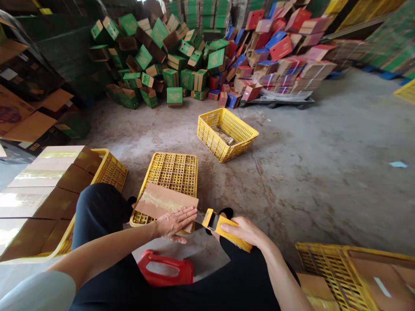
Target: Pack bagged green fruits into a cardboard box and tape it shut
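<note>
Between the dark-trousered legs [103, 242], a red plastic piece [158, 280] with a slot is seen. At lower right, cardboard [382, 276] is held in a slatted yellow crate [324, 259]. The tape gun [233, 235] is gripped by the right hand [249, 231], its fingers and thumb closed around the yellow body. The left hand [177, 221] is laid flat and open, fingers straight and together, on the near right part of the box [165, 199]; nothing is grasped by it. A short strip of tape [200, 217] is stretched between the gun and the box edge. The box is rested on the near half of an upturned crate [177, 170], and clear tape can be seen along its top. At left, taped cartons [45, 181] are packed in rows in another crate [113, 170]. Farther off on the concrete floor [324, 160], scraps are contained in an open crate [214, 140]. Beyond it, green boxes [175, 96] are heaped beside red and blue ones [281, 47].
</note>
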The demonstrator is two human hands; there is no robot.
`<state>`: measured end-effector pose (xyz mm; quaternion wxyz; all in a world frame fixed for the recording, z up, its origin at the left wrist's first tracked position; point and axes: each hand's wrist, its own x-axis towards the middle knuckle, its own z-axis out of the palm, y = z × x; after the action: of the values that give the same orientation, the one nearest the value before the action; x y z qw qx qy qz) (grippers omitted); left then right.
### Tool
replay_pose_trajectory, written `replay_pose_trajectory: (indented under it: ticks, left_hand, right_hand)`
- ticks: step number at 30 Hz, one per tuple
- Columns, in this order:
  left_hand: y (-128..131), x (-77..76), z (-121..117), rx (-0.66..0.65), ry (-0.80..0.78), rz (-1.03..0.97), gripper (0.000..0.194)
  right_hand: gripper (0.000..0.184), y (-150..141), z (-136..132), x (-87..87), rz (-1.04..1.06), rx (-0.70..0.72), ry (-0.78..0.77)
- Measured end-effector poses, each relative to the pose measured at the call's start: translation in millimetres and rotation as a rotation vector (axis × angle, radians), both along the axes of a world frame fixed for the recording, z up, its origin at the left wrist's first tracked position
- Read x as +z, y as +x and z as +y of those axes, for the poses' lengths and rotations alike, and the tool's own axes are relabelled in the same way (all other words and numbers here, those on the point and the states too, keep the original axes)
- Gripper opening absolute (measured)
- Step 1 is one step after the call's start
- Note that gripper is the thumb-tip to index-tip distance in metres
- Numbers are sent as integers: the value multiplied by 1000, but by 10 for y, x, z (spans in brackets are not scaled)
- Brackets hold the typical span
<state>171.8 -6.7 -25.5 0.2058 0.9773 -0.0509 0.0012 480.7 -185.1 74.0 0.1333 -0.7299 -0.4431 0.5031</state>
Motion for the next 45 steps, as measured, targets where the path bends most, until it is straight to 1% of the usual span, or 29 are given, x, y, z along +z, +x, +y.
replay_pose_trajectory:
  ticks: [3,7,13,16,21,26,33,37,41,45]
  left_hand:
    - [-6,-14,7,-3,4,-7,104]
    - [1,-11,22,-24,16,15,105]
    - [16,21,31,-33,28,4,107]
    - [16,49,31,-34,26,-6,108]
    - [16,67,27,-27,27,4,107]
    - [12,46,21,-21,23,-9,108]
    - [11,16,20,-27,34,-12,106]
    - [14,-15,25,-26,30,-8,105]
    - [17,-15,27,-35,33,-15,106]
    - [16,12,21,-25,23,-34,105]
  right_hand:
    - [52,-7,-18,14,13,-7,9]
    - [53,-7,-18,75,27,2,10]
    - [53,54,22,144,7,64,-14]
    - [54,82,34,126,-34,81,-7]
    - [54,97,17,55,-43,68,-6]
    - [55,94,-10,39,-39,46,-22]
    - [59,101,-23,50,-95,88,-13]
    - [58,103,-30,53,-106,69,-6]
    - [59,78,-22,102,-78,57,-30]
    - [56,41,-1,195,-171,46,-27]
